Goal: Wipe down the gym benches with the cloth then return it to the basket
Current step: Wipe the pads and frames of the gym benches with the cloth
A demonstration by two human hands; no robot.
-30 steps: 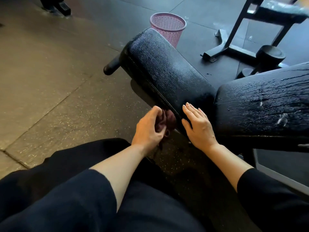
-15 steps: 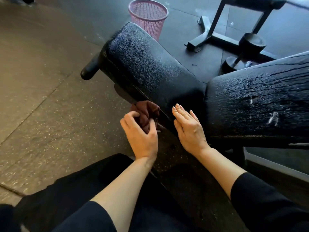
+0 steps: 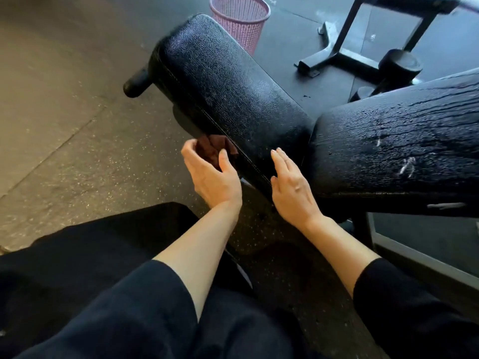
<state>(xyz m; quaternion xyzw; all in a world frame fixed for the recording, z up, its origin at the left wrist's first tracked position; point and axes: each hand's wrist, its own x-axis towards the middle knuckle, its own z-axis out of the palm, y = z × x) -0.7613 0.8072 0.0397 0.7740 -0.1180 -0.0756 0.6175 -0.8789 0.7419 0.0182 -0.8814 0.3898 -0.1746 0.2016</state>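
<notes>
Two hands at work: the left hand [image 3: 211,174] grips a bunched dark-red cloth [image 3: 213,149], fingers curled round it; the right hand [image 3: 290,187] lies flat, fingers straight, against the near edge of the seat pad [image 3: 233,94].
Cloth: pressed to the stitched side edge of the seat pad, at about 11 o'clock from the left wrist — partly hidden by the fingers.
Step in hand: wiping the side edge of the seat pad, I'd judge; the basket step is not yet reached.
Second pad: the back pad [image 3: 404,141] sits at 3 o'clock, touching or just beside the seat pad, its skin cracked with pale scuffs — whether it has been wiped I cannot tell.
Basket: the pink mesh basket [image 3: 239,19] stands on the floor [image 3: 67,125] at 12 o'clock, beyond the far end of the seat pad, well apart from the cloth.
Next move calls for: drawing the cloth along the seam toward the far end, right hand steadying the pad, then over the top faces.
Beyond: a black metal frame [image 3: 344,45] at 1 o'clock.
</notes>
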